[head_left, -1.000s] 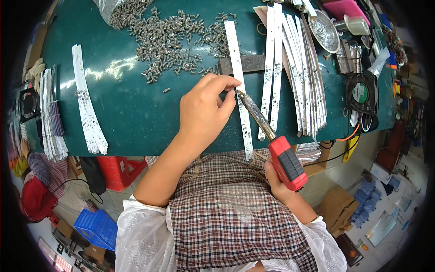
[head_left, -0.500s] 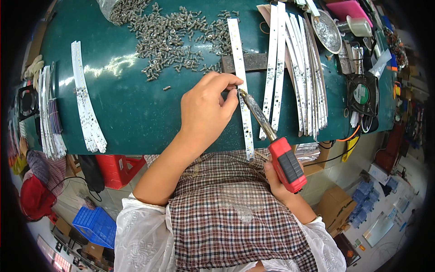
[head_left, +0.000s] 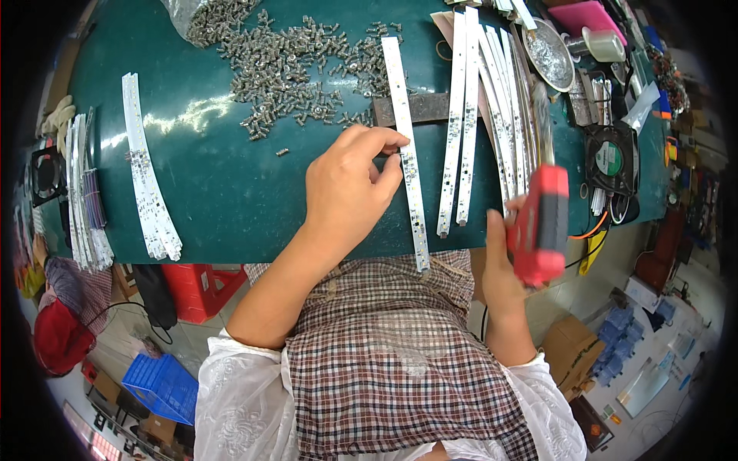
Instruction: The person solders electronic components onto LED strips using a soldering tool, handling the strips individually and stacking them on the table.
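Note:
My left hand (head_left: 346,180) is closed in a pinch at the left edge of a narrow white LED circuit strip (head_left: 407,165). A small dark part (head_left: 397,151) shows between its thumb and forefinger, against the strip; its kind is too small to make out. The strip's upper portion lies across a dark flat bar (head_left: 430,107). My right hand (head_left: 503,276) grips a red and black soldering gun (head_left: 540,230), blurred by motion. Its metal barrel points away toward the shallow dish (head_left: 550,58), apart from the strip.
More white strips (head_left: 461,123) lie to the right, others (head_left: 150,184) at the left. A heap of small metal connectors (head_left: 280,69) spreads across the far green table (head_left: 231,207). At the right are a small black fan (head_left: 615,161) and a solder wire spool (head_left: 603,46).
My right hand has swung the soldering gun away from the strip, to the right and up. The left hand stays nearly in place at the strip's edge.

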The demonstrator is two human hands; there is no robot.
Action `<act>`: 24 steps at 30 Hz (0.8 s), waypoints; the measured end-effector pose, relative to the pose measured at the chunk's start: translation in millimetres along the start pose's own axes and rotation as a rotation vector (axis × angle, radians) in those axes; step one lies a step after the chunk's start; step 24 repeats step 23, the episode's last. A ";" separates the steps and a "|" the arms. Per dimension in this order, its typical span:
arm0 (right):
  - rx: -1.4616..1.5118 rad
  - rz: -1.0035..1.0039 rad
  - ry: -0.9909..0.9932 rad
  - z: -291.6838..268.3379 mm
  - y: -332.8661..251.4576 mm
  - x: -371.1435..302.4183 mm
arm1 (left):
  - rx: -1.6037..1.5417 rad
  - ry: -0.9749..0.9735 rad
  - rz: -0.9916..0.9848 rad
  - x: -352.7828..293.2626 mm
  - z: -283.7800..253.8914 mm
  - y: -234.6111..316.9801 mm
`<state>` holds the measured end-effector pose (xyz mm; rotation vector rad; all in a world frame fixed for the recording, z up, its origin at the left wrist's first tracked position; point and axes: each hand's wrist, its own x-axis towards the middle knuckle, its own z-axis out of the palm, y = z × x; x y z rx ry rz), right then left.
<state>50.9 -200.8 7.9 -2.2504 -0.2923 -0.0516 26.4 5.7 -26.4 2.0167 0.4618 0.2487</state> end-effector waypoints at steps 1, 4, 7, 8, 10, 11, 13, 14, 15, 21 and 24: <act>0.001 -0.001 0.003 7.4 0.5 8.3 | 0.002 -0.014 -0.012 -0.1 -0.1 -0.2; -0.136 -0.299 0.070 25.5 -5.8 34.1 | 0.005 -0.018 0.044 -2.0 -1.6 -0.7; -0.279 -0.254 0.068 45.3 -20.1 44.4 | 0.020 -0.015 0.070 -4.8 -1.7 3.2; -0.288 -0.175 0.043 52.4 -24.3 45.4 | -0.002 -0.024 0.030 -5.4 -2.7 2.1; -0.330 -0.194 0.044 55.7 -21.3 48.8 | -0.139 -0.037 0.003 -8.0 1.0 3.0; -0.382 -0.200 0.054 58.4 -18.6 51.0 | -0.241 -0.041 -0.011 -8.3 1.8 3.4; -0.377 -0.204 0.080 60.3 -19.1 51.7 | -0.341 -0.030 -0.046 -8.4 -6.0 8.2; -0.389 -0.187 0.090 59.3 -19.3 51.8 | -0.330 -0.003 -0.049 -7.4 -14.4 10.6; -0.401 -0.169 0.100 59.5 -18.6 52.5 | -0.320 0.025 -0.051 -5.9 -23.7 14.1; -0.282 -0.035 0.097 51.7 -7.6 55.0 | 0.155 0.384 -0.167 2.4 -130.2 -17.5; 0.024 0.172 0.071 47.0 -9.2 50.1 | 0.474 0.443 -0.231 -0.9 -173.0 -28.0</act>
